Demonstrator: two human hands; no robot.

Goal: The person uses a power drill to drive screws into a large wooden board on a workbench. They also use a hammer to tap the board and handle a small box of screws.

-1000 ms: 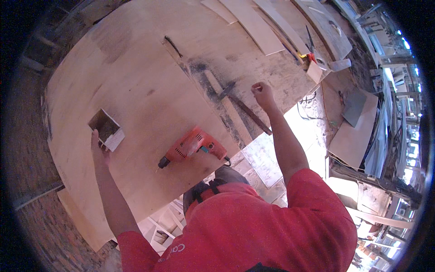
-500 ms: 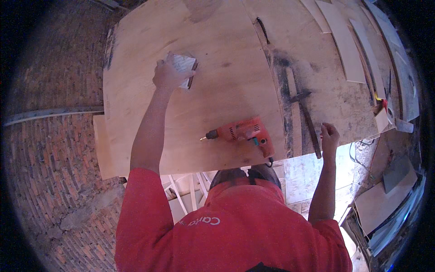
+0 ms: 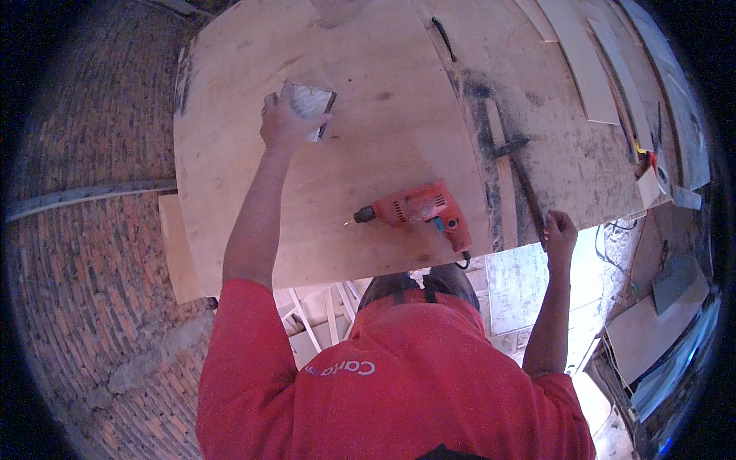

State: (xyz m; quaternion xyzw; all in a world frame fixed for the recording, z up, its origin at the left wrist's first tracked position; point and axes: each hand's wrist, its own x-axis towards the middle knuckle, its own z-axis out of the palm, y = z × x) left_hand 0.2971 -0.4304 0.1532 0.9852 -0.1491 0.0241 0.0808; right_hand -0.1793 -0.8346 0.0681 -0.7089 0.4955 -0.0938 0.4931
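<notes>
My left hand (image 3: 284,124) is closed around a small, flat white box (image 3: 310,101) with a dark edge, down at the plywood sheet (image 3: 253,165). My right hand (image 3: 560,230) is up by the near right edge of the table, its fingers curled in a pinch; whatever they hold, if anything, is too small to make out. Beside it lies a hammer (image 3: 527,180) with a dark head and a long handle whose near end is close to my fingers. Between my hands a red-orange power drill (image 3: 420,207) rests on its side, its bit pointing left.
Long thin wood strips (image 3: 579,65) lie at the far right of the table. A black strip-like piece (image 3: 444,38) sits near the sheet's far seam. A roll of tape (image 3: 662,176) is at the right edge. Boards (image 3: 655,330) lean at lower right; a brick surface (image 3: 92,268) is at left.
The view has shifted slightly, so the table and drill sit a little differently. My left hand still grips the white box, and my right hand looks nearer the hammer handle's end.
</notes>
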